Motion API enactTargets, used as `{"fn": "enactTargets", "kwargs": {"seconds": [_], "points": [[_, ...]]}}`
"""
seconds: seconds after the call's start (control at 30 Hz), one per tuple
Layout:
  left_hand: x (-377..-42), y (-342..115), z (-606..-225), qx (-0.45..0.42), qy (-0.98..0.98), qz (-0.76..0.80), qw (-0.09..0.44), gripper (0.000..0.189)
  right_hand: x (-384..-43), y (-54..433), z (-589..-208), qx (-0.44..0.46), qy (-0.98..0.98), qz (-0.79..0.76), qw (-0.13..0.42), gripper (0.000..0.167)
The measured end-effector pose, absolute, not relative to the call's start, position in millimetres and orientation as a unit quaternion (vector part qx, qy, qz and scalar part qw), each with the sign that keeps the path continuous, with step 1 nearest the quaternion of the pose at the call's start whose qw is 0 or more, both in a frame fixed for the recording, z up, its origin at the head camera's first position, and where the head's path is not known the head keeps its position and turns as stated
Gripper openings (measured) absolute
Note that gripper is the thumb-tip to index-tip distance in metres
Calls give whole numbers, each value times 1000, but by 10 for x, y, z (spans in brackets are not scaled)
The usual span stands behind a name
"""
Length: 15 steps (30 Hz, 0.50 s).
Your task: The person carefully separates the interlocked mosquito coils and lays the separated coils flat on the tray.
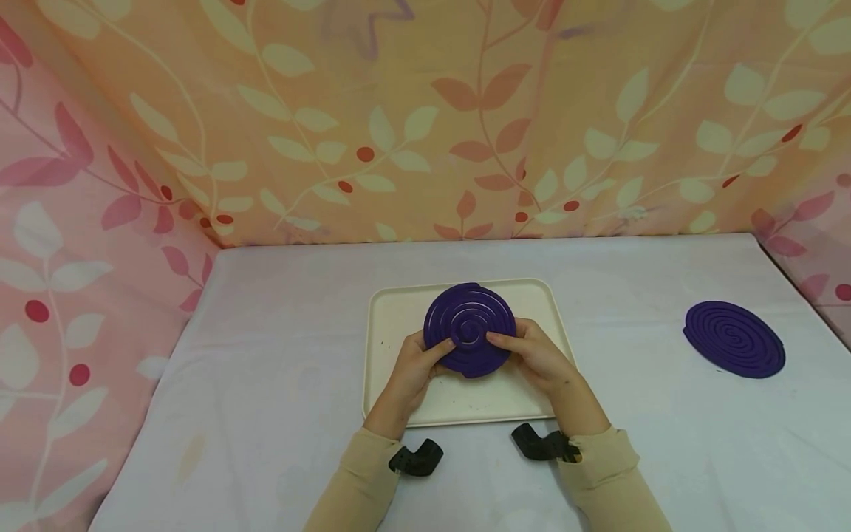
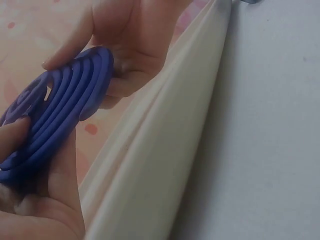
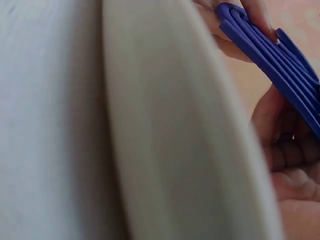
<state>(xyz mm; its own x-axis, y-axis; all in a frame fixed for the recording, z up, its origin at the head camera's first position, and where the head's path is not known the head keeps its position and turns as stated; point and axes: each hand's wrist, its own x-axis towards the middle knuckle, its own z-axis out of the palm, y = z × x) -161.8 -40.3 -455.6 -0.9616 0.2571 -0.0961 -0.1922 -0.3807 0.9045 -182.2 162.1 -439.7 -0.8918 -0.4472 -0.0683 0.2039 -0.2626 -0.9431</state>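
Observation:
Both hands hold a purple disc [image 1: 470,314] wound in a spiral of rope-like coils, raised over the tray. My left hand [image 1: 411,369] grips its lower left edge, the thumb lying on top near the centre. At the right edge my right hand [image 1: 541,362] pinches it the same way, fingers underneath and largely hidden. The left wrist view shows the coils [image 2: 75,95] side by side between the two hands. Seen nearly edge-on in the right wrist view, the disc [image 3: 280,65] is cut off by the frame. A second purple spiral disc [image 1: 734,340] lies flat on the table at right.
A cream tray [image 1: 392,310] with low rims and small dark specks lies under the hands on the white-covered table [image 1: 279,355]. Black wrist devices [image 1: 417,458] sit at both cuffs. Flowered curtains [image 1: 399,133] stand behind and at the sides.

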Motion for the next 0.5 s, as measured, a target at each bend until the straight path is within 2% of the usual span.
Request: {"fn": "enactTargets", "kwargs": {"seconds": [0.5], "points": [[-1615, -400, -4558, 46, 531, 831, 158, 38, -1823, 1636, -4421, -90, 524, -814, 235, 19]]}}
